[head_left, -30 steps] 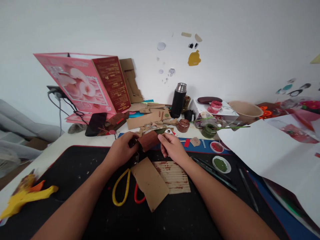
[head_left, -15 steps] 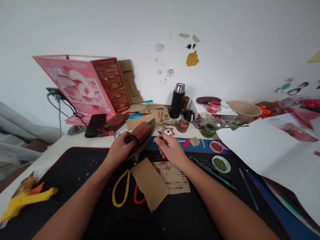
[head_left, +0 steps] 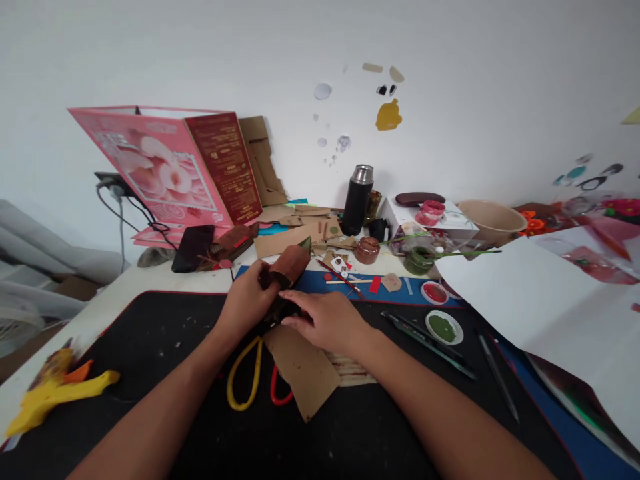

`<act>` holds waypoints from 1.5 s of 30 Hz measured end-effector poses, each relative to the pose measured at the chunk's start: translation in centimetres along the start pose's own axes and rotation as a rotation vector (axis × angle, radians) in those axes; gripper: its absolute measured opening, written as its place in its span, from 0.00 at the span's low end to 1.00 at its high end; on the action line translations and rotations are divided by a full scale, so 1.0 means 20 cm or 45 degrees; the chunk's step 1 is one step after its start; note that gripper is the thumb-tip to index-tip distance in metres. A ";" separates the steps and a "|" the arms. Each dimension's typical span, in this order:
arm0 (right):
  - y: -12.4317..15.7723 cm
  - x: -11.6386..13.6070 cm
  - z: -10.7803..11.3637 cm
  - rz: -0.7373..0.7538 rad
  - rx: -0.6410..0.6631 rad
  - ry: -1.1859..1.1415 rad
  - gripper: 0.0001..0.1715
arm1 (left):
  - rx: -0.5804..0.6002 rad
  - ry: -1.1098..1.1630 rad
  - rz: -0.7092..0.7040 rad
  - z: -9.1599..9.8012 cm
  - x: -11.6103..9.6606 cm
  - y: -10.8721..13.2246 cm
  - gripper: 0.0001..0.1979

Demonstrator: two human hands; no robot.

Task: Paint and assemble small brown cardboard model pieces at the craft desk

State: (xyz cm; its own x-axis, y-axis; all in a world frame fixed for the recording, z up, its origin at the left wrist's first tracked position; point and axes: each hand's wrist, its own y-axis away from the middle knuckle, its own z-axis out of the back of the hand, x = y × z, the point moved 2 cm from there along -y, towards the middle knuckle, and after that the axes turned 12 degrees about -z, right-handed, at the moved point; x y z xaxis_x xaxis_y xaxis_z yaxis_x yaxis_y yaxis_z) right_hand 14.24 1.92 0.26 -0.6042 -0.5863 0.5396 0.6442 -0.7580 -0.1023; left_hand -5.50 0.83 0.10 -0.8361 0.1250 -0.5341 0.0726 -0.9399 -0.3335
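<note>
My left hand [head_left: 249, 293] is closed on a brown-painted cardboard craft piece [head_left: 291, 261] with a green pointed end, held tilted above the mat. My right hand [head_left: 325, 320] reaches in from the right, its index finger and thumb apart at the piece's near side. Whether those fingertips touch it I cannot tell. Below the hands lie scissors [head_left: 243, 375] with one yellow and one red handle, their blades mostly hidden. A plain cardboard piece [head_left: 306, 380] overlaps a corrugated, paint-smeared cardboard piece [head_left: 354, 373], which my right hand partly covers.
A yellow glue gun [head_left: 60, 395] lies left on the black mat [head_left: 155, 340]. To the right are a lid of green paint [head_left: 443, 327], a lid of red paint [head_left: 435, 293] and pens [head_left: 430, 347]. Paint jars [head_left: 367, 250], a black flask [head_left: 357, 200] and a pink box [head_left: 165, 173] stand behind.
My right hand has moved left to the craft piece, its index finger and thumb now stretched out. My left hand keeps its hold, and the piece sits at a slightly different angle.
</note>
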 end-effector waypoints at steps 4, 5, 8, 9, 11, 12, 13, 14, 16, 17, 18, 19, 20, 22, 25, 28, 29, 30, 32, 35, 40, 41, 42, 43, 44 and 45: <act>0.00 0.01 -0.02 -0.041 0.004 0.223 0.31 | 0.004 -0.069 -0.037 -0.01 0.00 0.00 0.12; 0.00 0.01 -0.02 -0.055 0.005 0.261 0.30 | 0.007 -0.084 -0.039 -0.01 -0.01 0.00 0.12; -0.01 0.01 -0.03 -0.066 0.003 0.337 0.30 | 0.029 -0.143 -0.045 -0.01 -0.02 0.01 0.11; -0.01 0.01 -0.03 -0.059 0.000 0.355 0.31 | 0.036 -0.161 -0.053 -0.01 -0.02 0.01 0.11; 0.00 0.02 -0.03 -0.046 -0.003 0.387 0.31 | 0.049 -0.181 -0.067 -0.01 -0.03 0.01 0.10; 0.00 0.03 -0.03 -0.045 -0.001 0.402 0.31 | 0.053 -0.184 -0.069 -0.01 -0.04 0.01 0.10; 0.00 0.03 -0.03 -0.048 0.002 0.416 0.31 | 0.058 -0.185 -0.070 -0.01 -0.04 0.01 0.10; 0.00 0.04 -0.03 -0.054 0.004 0.427 0.30 | 0.062 -0.186 -0.070 -0.01 -0.04 0.01 0.10; 0.00 0.05 -0.03 -0.068 0.006 0.438 0.30 | 0.070 -0.185 -0.070 -0.01 -0.05 0.01 0.09; 0.00 0.05 -0.03 -0.075 0.006 0.439 0.30 | 0.078 -0.186 -0.068 -0.01 -0.05 0.01 0.09; 0.00 0.05 -0.03 -0.081 0.007 0.438 0.29 | 0.087 -0.189 -0.064 -0.01 -0.05 0.01 0.09; 0.00 0.05 -0.03 -0.087 0.010 0.436 0.28 | 0.095 -0.192 -0.057 -0.01 -0.05 0.01 0.09; 0.00 0.05 -0.03 -0.093 0.015 0.434 0.28 | 0.101 -0.196 -0.052 -0.01 -0.04 0.01 0.09; 0.00 0.05 -0.02 -0.108 0.024 0.433 0.26 | 0.100 -0.208 -0.045 -0.01 -0.04 0.01 0.08; 0.00 0.05 -0.01 -0.131 0.027 0.433 0.26 | 0.078 -0.215 -0.047 -0.01 -0.03 0.00 0.07; 0.00 0.05 -0.01 -0.151 0.035 0.427 0.26 | 0.074 -0.201 -0.062 -0.01 -0.03 0.00 0.07; 0.00 0.05 -0.01 -0.157 0.040 0.420 0.25 | 0.079 -0.196 -0.066 -0.01 -0.02 0.00 0.07; 0.00 0.05 -0.01 -0.161 0.043 0.412 0.25 | 0.084 -0.192 -0.070 -0.02 -0.02 0.00 0.07; 0.00 0.05 -0.01 -0.163 0.047 0.394 0.25 | 0.093 -0.185 -0.071 -0.02 -0.02 0.00 0.07; 0.00 0.04 -0.02 -0.158 0.035 0.374 0.26 | 0.095 -0.177 -0.059 -0.02 -0.01 0.00 0.07; 0.00 0.03 -0.02 -0.150 0.035 0.305 0.25 | 0.103 -0.157 -0.030 -0.03 0.00 -0.01 0.09; 0.00 0.03 -0.01 -0.148 0.035 0.284 0.25 | 0.106 -0.147 -0.018 -0.03 0.00 -0.01 0.10; 0.00 0.02 0.00 -0.149 0.031 0.259 0.24 | 0.105 -0.134 -0.005 -0.03 0.01 -0.01 0.10; 0.00 0.02 0.01 -0.154 0.028 0.231 0.24 | 0.103 -0.121 0.005 -0.03 0.01 -0.01 0.11; 0.00 0.01 0.02 -0.160 0.028 0.203 0.23 | 0.097 -0.109 0.012 -0.03 0.01 -0.01 0.12; 0.00 0.00 0.03 -0.169 0.035 0.176 0.23 | 0.089 -0.098 0.016 -0.03 0.02 -0.01 0.12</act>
State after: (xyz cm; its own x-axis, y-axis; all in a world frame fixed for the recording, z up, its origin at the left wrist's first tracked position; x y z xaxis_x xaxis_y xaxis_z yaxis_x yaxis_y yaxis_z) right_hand 14.48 1.99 0.75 -0.7421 -0.5171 0.4265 0.5661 -0.8242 -0.0142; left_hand -5.47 1.27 -0.43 -0.8748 0.0909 -0.4758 0.0475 -0.9614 -0.2709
